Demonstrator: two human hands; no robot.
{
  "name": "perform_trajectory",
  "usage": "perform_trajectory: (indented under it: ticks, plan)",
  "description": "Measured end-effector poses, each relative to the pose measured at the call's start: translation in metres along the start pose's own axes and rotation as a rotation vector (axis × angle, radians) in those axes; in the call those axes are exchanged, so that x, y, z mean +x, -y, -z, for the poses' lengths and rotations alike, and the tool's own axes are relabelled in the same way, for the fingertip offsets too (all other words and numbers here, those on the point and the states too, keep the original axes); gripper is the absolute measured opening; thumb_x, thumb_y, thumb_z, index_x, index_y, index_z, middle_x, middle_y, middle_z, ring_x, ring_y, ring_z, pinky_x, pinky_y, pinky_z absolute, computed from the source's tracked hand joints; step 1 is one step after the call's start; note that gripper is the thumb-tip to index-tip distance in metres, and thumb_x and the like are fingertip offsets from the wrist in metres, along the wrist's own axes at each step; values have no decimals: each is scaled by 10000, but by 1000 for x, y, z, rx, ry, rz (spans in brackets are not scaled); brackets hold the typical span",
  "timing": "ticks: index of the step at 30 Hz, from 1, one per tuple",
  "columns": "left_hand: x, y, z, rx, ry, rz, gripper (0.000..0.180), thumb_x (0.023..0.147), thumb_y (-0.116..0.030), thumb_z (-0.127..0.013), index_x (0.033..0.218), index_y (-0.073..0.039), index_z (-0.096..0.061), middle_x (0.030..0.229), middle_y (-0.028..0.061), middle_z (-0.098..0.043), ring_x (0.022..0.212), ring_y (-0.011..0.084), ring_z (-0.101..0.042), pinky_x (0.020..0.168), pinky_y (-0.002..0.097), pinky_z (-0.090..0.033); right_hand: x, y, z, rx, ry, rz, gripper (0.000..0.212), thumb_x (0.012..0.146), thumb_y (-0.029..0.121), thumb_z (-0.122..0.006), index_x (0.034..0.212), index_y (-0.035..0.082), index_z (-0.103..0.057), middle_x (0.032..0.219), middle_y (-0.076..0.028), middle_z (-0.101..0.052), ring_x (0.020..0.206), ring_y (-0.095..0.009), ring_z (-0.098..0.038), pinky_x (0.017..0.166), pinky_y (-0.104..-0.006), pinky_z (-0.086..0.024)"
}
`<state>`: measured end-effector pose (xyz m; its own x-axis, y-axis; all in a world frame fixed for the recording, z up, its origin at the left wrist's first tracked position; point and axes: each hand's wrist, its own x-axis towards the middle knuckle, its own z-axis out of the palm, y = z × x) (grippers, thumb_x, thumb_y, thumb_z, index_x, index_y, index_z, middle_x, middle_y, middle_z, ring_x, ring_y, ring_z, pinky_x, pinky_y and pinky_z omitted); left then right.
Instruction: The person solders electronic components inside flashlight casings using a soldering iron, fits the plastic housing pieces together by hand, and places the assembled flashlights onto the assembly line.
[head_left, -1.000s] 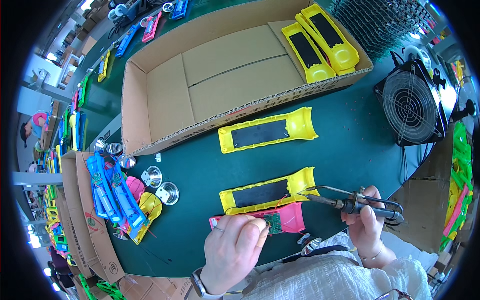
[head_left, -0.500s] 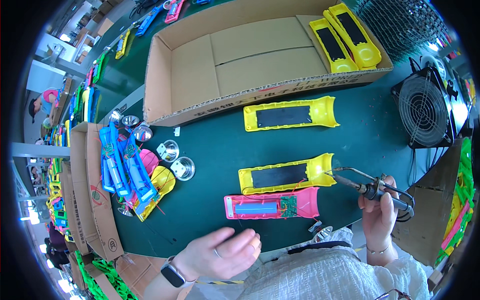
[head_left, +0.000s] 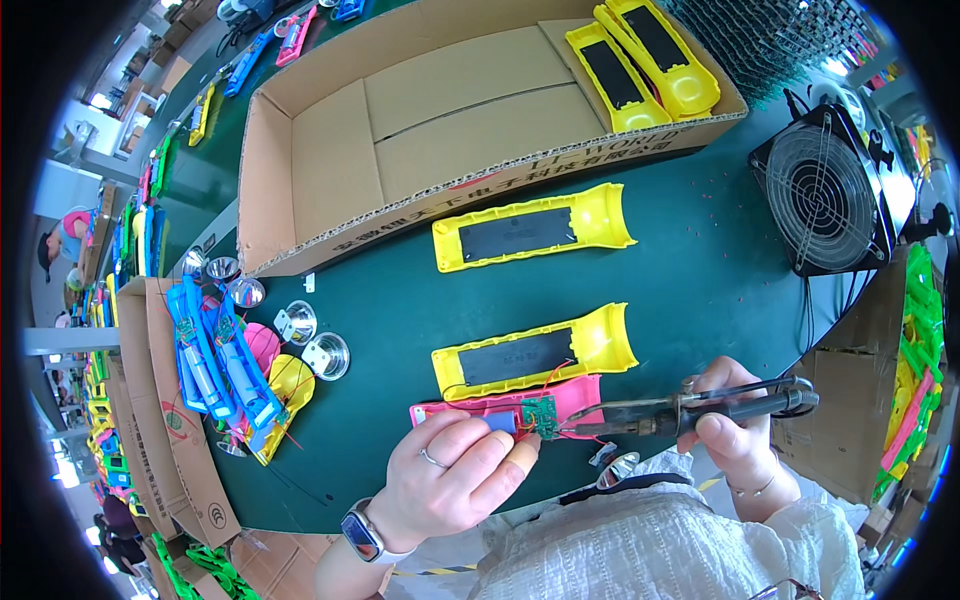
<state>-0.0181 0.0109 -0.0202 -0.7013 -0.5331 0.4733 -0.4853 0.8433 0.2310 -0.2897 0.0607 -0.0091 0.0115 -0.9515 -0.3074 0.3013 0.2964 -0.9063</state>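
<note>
My right hand (head_left: 735, 430) is closed around a soldering iron (head_left: 650, 415) with a thin metal tube along it. The iron's tip is at the right edge of a small green circuit board (head_left: 541, 416); whether it touches is too small to tell. That board lies in a pink half-shell (head_left: 575, 395), beside a blue cylindrical battery (head_left: 501, 422). My left hand (head_left: 455, 475) grips the shell's near side, fingers bent over the battery, fingertips by the board's wires. Just beyond is a yellow half-shell (head_left: 605, 340) with a black pad, touching the pink one. A reflector cup (head_left: 618, 470) lies near the table edge.
Another yellow half-shell (head_left: 610, 215) lies farther back, before a large cardboard box (head_left: 480, 110) holding yellow shells. Blue shells (head_left: 235, 360) and reflector cups (head_left: 327, 356) are piled at left beside a narrow carton (head_left: 185, 430). A black fan (head_left: 825, 195) stands at right.
My left hand has moved up onto the pink shell and closed there. My right hand has brought the iron down and left to the circuit board. The whole view has shifted slightly.
</note>
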Motion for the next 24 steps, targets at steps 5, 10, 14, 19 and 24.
perform_trajectory:
  ticks: [5, 10, 14, 19, 24]
  plan:
    - [-1, 4, 1, -81, -5, 33, 172, 641, -105, -701, 802, -126, -646, 764, -15, -509, 720, 129, -519, 593, 236, -482, 4, 2, 1, -82, 47, -39, 292, 731, 214, -703, 824, 15, -511, 706, -89, -618, 610, -111, -595, 543, -225, -463]
    - [1, 3, 4, -2, 36, -10, 180, 655, -98, -701, 823, -110, -638, 765, -6, -504, 722, 127, -531, 586, 222, -490, 8, 0, 3, -134, 95, -38, 261, 729, 179, -700, 815, 8, -523, 670, -69, -624, 592, -93, -584, 532, -208, -452]
    - [1, 2, 4, 25, 43, -9, 190, 658, -97, -694, 839, -108, -637, 773, -7, -504, 735, 128, -535, 609, 225, -502, 9, 1, 1, -189, 107, -47, 248, 728, 163, -700, 814, 5, -529, 675, -73, -628, 589, -90, -579, 532, -207, -451]
    - [1, 3, 5, 23, 52, -16, 188, 659, -96, -680, 842, -110, -640, 782, -12, -508, 754, 129, -537, 631, 225, -510, 10, 1, -1, -186, 117, -33, 238, 733, 141, -693, 820, -2, -525, 679, -78, -627, 607, -96, -589, 544, -210, -462]
    - [3, 6, 8, -18, 81, -20, 206, 649, -94, -675, 851, -118, -645, 781, -10, -511, 753, 125, -538, 625, 224, -505, 7, 3, -5, -173, 82, -58, 260, 739, 143, -695, 841, -13, -514, 713, -97, -629, 638, -116, -608, 570, -223, -483]
